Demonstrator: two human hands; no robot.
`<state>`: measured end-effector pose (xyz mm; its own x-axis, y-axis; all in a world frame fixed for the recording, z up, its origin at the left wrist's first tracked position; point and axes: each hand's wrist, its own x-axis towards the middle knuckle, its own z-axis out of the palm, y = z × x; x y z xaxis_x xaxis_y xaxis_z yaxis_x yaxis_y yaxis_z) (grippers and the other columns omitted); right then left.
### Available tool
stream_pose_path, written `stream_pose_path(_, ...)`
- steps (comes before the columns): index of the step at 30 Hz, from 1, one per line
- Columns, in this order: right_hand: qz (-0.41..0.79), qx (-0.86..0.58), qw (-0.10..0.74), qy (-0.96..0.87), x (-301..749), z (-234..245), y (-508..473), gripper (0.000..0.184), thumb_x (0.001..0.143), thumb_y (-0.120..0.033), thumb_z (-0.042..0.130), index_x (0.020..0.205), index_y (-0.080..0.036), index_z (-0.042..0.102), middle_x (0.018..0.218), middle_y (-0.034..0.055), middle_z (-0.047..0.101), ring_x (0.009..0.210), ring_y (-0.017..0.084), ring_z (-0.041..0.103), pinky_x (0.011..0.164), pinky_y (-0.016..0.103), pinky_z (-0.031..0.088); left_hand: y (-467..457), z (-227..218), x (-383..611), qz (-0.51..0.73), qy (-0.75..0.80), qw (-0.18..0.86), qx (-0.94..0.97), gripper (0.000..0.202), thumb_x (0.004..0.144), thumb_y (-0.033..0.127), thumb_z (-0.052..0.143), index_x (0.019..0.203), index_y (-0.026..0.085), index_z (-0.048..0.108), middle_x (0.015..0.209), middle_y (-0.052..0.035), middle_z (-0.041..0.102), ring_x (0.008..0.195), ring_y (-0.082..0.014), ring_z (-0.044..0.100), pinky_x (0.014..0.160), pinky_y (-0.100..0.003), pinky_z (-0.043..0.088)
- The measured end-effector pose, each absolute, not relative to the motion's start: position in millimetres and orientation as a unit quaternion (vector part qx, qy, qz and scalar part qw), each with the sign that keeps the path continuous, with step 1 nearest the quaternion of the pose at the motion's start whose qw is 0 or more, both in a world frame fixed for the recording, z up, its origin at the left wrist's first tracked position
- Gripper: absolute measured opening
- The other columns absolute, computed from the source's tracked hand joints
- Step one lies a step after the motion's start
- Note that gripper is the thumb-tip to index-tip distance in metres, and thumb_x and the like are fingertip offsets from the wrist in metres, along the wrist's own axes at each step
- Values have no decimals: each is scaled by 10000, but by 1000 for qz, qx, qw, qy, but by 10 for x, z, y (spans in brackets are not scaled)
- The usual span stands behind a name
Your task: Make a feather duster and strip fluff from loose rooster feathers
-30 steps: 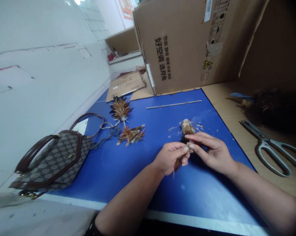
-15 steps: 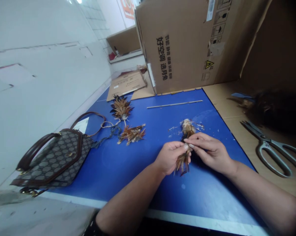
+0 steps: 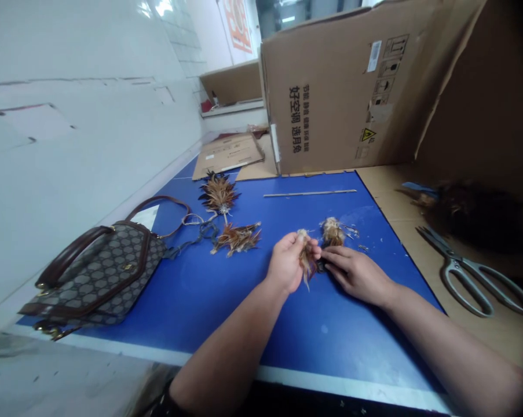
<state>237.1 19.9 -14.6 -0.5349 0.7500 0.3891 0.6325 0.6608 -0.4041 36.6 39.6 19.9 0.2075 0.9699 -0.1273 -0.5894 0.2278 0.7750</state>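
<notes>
Brown feathers in a small bunch [image 3: 307,262] are pinched in my left hand [image 3: 287,260], pale quill ends up and dark tips hanging down. Close to its right, my right hand [image 3: 359,275] is low over the blue tabletop, its fingertips closing on dark feather ends [image 3: 321,264] of a loose pile. The pile's fluffy, pale-topped part [image 3: 332,230] shows just above my right fingers; the rest is covered by the hand. My right thumb is hidden. Further left lie a loose heap of feathers [image 3: 237,238] and a tied, fanned feather bundle [image 3: 219,194].
A patterned handbag [image 3: 100,272] stands on the left side of the table. Scissors [image 3: 459,263] lie on cardboard at the right, near a dark feather mass [image 3: 474,214]. A thin stick [image 3: 308,193] lies at the back before a large carton [image 3: 331,92].
My hands have parted. My left hand moved left with the feather bunch, while my right hand turned palm down onto the feather pile. The view has tilted slightly.
</notes>
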Motion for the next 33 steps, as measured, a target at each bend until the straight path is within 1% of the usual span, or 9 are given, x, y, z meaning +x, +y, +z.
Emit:
stream_pose_path(4,65,-474,294,-827,2410,-171,201,295,1011,-306,553,1211,-211,749,1046,99,792,898,225,757,843,348,599,414,214,329,539,314,727,287,239,869,255,741,831,135,538,673,37,515,463,-7,334,464,-155,226)
stream_pose_path(7,8,-551,347,-759,2484,-185,229,280,1012,-355,544,1040,-219,786,984,77,801,856,219,756,803,324,582,408,259,298,517,335,737,278,169,879,230,680,856,148,534,622,69,416,436,-14,274,448,-169,163)
stream_pose_path(10,-65,-604,364,-706,2527,-202,288,304,1000,-405,549,1056,-215,779,949,86,771,829,231,726,739,328,555,396,267,309,517,358,728,272,135,870,218,644,859,166,520,600,86,357,422,-22,239,441,-182,132)
stream_pose_path(13,-95,-623,330,-703,2509,-226,372,370,985,-455,561,1169,-192,746,1037,126,741,899,258,702,773,346,541,378,223,368,518,369,720,278,179,870,275,658,865,181,506,602,92,350,420,-24,233,440,-187,129)
stream_pose_path(15,-84,-632,282,-717,2484,-253,432,399,969,-482,577,1173,-178,735,1013,138,731,900,272,690,780,356,530,362,181,417,520,369,717,283,269,857,350,703,856,191,487,607,95,358,423,-23,240,438,-187,141)
stream_pose_path(18,-28,-648,242,-722,2468,-296,495,320,969,-457,566,1018,-198,748,889,106,724,795,248,672,708,338,497,338,113,477,519,364,710,309,440,781,439,810,815,204,440,604,104,359,435,-21,269,437,-186,168)
stream_pose_path(22,53,-606,357,-709,2453,-298,465,306,984,-429,548,858,-196,700,804,70,701,738,218,646,687,319,478,341,-8,525,503,388,698,331,516,666,461,905,875,197,514,561,122,348,414,-29,275,415,-194,177)
stream_pose_path(25,104,-551,425,-711,2392,-253,377,336,1003,-440,545,806,-197,666,724,42,658,670,189,600,651,303,455,367,-107,549,477,398,707,338,506,660,473,909,852,197,530,511,133,317,381,-29,233,396,-206,150)
stream_pose_path(33,157,-514,406,-739,2271,-232,259,416,1027,-431,506,679,-205,535,596,-26,468,566,132,447,573,268,362,379,-139,577,472,432,688,343,482,696,494,871,808,212,497,442,130,331,349,-44,262,377,-213,153)
